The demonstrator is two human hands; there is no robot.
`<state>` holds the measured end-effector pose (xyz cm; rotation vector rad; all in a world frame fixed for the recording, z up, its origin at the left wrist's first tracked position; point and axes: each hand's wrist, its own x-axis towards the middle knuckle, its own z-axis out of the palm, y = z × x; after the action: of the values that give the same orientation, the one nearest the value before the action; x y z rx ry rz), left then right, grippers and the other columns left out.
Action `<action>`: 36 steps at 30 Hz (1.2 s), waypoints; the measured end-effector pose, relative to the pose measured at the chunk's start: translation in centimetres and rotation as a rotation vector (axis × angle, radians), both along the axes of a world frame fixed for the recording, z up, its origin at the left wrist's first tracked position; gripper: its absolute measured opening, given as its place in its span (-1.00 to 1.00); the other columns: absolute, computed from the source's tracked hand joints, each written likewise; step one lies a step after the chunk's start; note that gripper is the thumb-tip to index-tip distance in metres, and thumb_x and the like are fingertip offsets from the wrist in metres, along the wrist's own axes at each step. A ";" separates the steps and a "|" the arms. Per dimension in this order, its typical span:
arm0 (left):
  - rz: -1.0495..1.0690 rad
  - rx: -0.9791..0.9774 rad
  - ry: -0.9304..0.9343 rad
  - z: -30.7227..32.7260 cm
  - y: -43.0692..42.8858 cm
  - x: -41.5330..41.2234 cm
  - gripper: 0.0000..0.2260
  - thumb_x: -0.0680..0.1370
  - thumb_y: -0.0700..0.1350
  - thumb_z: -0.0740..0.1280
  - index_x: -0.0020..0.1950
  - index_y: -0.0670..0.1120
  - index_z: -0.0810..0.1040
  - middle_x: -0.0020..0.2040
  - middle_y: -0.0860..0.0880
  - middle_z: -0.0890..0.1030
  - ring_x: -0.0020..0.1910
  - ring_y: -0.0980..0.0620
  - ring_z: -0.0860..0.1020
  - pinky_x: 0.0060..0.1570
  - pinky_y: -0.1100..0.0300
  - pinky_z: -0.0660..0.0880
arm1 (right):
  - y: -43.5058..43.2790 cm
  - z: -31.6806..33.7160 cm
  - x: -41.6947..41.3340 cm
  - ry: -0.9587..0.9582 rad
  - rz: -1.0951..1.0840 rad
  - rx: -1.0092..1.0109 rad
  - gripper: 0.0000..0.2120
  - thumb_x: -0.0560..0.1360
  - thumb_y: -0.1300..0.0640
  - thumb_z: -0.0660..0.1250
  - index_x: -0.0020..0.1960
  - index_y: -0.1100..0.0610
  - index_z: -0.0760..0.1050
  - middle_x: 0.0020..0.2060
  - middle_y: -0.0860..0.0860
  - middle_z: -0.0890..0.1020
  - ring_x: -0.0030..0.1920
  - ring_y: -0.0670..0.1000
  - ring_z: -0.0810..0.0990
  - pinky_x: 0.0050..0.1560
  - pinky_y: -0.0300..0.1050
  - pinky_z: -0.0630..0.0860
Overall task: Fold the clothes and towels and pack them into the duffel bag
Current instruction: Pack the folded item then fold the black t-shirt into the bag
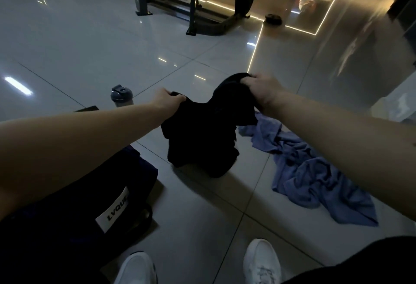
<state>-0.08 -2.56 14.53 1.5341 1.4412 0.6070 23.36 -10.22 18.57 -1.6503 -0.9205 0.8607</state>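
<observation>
A black garment [202, 135] hangs in front of me over the tiled floor, its lower end bunched on the tiles. My left hand [167, 101] grips its top left edge and my right hand [262, 92] grips its top right edge, a little higher. A crumpled blue towel [315, 175] lies on the floor to the right, under my right forearm. The dark duffel bag [85, 205] with a white label sits at the lower left, partly hidden by my left arm.
A grey shaker bottle [121, 95] stands on the floor left of my left hand. Gym equipment frames [191, 2] and weight plates [273, 19] stand farther back. My two white shoes [262, 261] are at the bottom edge.
</observation>
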 end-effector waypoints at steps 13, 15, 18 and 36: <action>-0.472 0.101 -0.328 -0.3 -2.4 3.5 -0.46 0.43 -0.35 0.52 0.36 -0.21 0.43 0.16 -0.11 0.59 0.10 0.04 0.59 0.05 0.27 0.57 | 0.5 -0.5 -3.6 0.124 0.081 -0.008 -0.79 0.51 0.16 0.46 0.05 0.29 0.63 -0.10 0.21 0.69 -0.14 0.14 0.70 -0.06 0.03 0.68; -0.429 0.184 -0.244 -0.3 -2.3 3.5 -0.73 0.43 -0.28 0.53 0.07 -0.23 0.55 -0.10 -0.10 0.60 -0.14 0.05 0.57 -0.08 0.20 0.55 | 0.5 -0.5 -3.4 0.190 0.107 -0.022 -0.70 0.49 0.06 0.47 0.07 0.28 0.62 -0.11 0.18 0.67 -0.14 0.13 0.68 -0.13 0.04 0.66; -0.321 0.212 -0.194 -0.3 -1.5 3.1 -0.90 0.50 -0.26 0.47 -0.09 -0.17 0.57 -0.22 -0.07 0.58 -0.23 0.04 0.56 -0.11 0.13 0.53 | 0.4 -2.0 -2.8 0.239 0.040 0.008 -0.89 0.55 0.27 0.29 -0.01 0.25 0.59 -0.22 0.13 0.60 -0.19 0.09 0.61 -0.22 -0.04 0.60; -0.127 0.136 -0.518 4.1 0.0 2.2 -0.91 0.53 -0.25 0.45 -0.06 -0.07 0.63 -0.18 -0.01 0.72 -0.17 0.07 0.71 -0.15 0.24 0.62 | -1.9 -9.4 0.3 -0.203 0.118 -0.266 -0.72 0.64 0.21 0.24 -0.26 0.12 0.44 -0.37 0.07 0.45 -0.31 0.05 0.44 -0.26 -0.09 0.33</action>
<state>2.13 -2.53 18.63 1.4212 0.9184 0.9575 23.67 -12.10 9.21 -1.9559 -1.0882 0.9397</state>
